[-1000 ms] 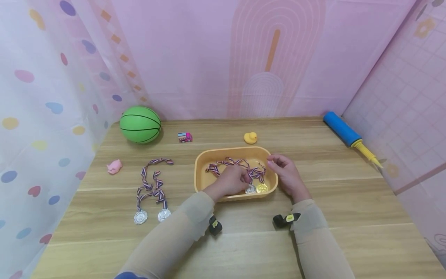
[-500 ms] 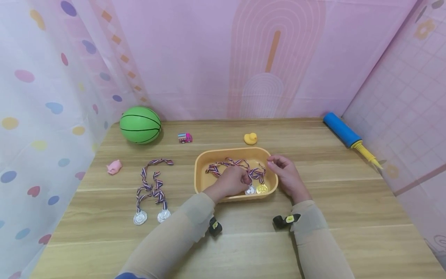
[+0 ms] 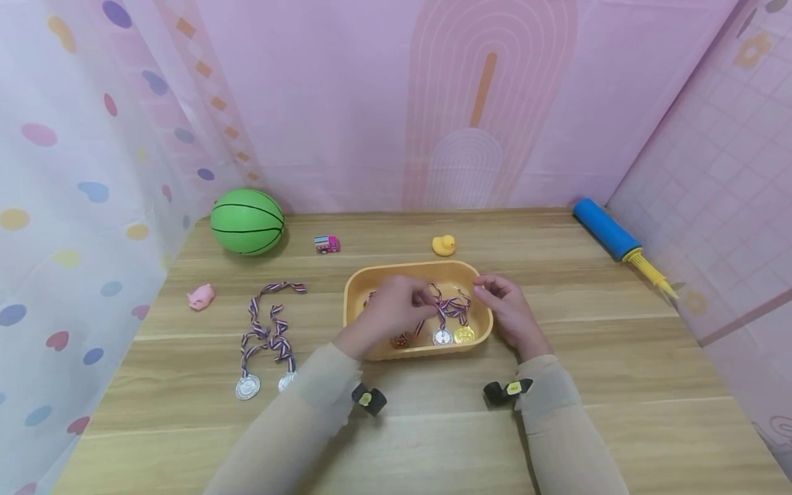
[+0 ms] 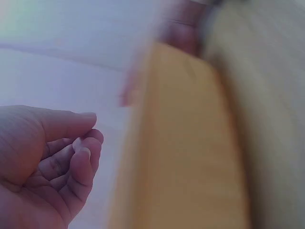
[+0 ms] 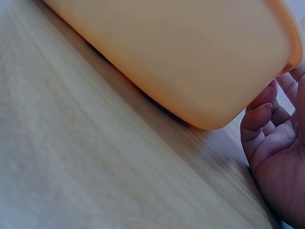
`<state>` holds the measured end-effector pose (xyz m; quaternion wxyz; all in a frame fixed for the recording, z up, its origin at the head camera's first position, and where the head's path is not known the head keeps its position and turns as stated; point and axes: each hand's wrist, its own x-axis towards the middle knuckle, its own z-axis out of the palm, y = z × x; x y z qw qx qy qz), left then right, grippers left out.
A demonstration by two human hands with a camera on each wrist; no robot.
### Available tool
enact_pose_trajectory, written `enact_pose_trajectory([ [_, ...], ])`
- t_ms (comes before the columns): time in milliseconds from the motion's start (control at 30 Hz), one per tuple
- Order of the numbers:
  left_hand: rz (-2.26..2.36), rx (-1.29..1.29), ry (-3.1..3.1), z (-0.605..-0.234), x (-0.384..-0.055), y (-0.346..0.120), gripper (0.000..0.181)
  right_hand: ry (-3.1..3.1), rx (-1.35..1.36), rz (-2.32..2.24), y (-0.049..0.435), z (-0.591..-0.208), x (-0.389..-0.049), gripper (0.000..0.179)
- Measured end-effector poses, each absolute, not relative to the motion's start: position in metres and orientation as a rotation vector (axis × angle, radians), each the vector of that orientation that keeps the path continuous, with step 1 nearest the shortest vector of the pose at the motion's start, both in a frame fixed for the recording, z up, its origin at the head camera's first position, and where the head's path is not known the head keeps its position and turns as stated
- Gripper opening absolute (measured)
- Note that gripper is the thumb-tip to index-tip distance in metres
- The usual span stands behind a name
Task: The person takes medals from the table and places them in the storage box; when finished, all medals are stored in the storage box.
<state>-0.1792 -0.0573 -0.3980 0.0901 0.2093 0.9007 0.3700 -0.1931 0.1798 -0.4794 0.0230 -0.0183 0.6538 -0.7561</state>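
Observation:
My left hand [image 3: 390,306] hovers over a yellow-orange plastic bin [image 3: 355,275], fingers loosely curled. In the left wrist view the thumb and fingertips of that left hand [image 4: 52,157] come close together, with nothing visible between them. Below it in the bin lies a bronze medal [image 3: 401,340], partly covered by the hand in the head view. A silver medal [image 3: 442,337] and a gold medal [image 3: 465,335] lie beside it, their striped ribbons [image 3: 456,307] stretched toward the back. My right hand [image 3: 510,309] holds the bin's right rim; its curled fingers [image 5: 257,117] show under the lip.
Two silver medals [image 3: 247,386] with twisted ribbons [image 3: 281,337] lie left of the bin. Along the back are a green ball [image 3: 247,222], a toy truck [image 3: 326,244] and a yellow duck [image 3: 443,245]. A pink pig [image 3: 201,297] sits left, a blue pump [image 3: 609,230] right.
My left hand has risen and shifted left from beside the silver medal in the bin, and the bronze medal now shows beneath it. The right hand stays at the rim.

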Motion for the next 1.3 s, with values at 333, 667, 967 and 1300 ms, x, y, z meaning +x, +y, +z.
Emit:
enact_pose_trajectory([
  [333,1.308,0.412,2.857,-0.362,-0.143,-0.151,0.009,1.985,-0.062,-2.374,0.179,-0.478,-0.193,0.015],
  [667,1.294,0.053,3.014,-0.388,-0.108,-0.253,0.019,1.995,-0.091,-2.385,0.182,-0.475,-0.192,0.017],
  [967,1.320,-0.099,2.988,-0.425,-0.079,-0.296,0.016,2.002,-0.072,-2.366,0.178,-0.475,-0.192,0.018],
  [1300,1.156,-0.004,2.883,-0.451,-0.072,-0.273,0.024,2.010,-0.066,-2.346,0.180,-0.477,-0.191,0.012],
])
